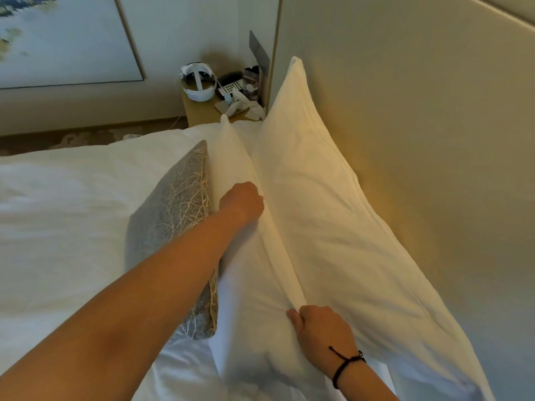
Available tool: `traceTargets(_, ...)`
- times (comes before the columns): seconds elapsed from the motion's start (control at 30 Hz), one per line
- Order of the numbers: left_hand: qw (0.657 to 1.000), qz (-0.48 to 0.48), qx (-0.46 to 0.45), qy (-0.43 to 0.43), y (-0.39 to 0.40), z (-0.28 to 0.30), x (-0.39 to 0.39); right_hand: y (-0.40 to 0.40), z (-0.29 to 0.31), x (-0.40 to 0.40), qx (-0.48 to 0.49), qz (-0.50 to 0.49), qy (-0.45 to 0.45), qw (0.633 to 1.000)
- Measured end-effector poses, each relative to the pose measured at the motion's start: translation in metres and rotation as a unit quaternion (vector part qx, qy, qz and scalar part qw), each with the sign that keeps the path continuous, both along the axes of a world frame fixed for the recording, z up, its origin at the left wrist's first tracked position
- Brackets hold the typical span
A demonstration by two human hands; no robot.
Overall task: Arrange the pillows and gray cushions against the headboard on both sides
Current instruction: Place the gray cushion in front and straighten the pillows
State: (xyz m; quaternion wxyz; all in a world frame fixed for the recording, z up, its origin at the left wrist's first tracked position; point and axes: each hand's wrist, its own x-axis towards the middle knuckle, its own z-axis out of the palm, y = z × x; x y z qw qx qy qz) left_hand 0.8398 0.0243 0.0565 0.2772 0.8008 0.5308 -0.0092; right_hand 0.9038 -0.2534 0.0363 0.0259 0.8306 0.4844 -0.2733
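Observation:
Two white pillows stand on edge along the beige headboard (419,125). The back pillow (312,180) leans on the headboard. The front pillow (254,285) stands against it. A gray cushion (170,215) with a pale branch pattern leans on the front pillow's bed side. My left hand (241,202) is closed on the front pillow's top edge, farther away. My right hand (318,331), with a black cord at the wrist, grips the same pillow's top edge near me.
White duvet (58,221) covers the bed to the left. A wooden nightstand (199,111) past the pillows holds a white headset, a phone and small items. A framed picture (66,39) hangs on the far wall.

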Motion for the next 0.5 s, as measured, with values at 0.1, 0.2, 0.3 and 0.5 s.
traceTargets(0.1,0.983,0.034,0.11,-0.147,-0.017,0.015,-0.043,0.019,0.02,-0.002,0.003,0.064,-0.059,0.996)
traceTargets(0.2,0.942,0.152,0.18,-0.24,-0.023,0.0,-0.116,0.055,0.045,-0.02,0.114,0.114,-0.1,0.982)
traceTargets(0.3,0.92,0.298,0.103,-0.232,-0.025,-0.044,-0.188,0.096,0.056,-0.066,0.182,0.131,0.037,0.974)
traceTargets(0.5,0.914,0.33,-0.048,-0.232,-0.039,-0.115,-0.246,0.148,0.014,-0.141,0.055,0.067,0.192,0.978)
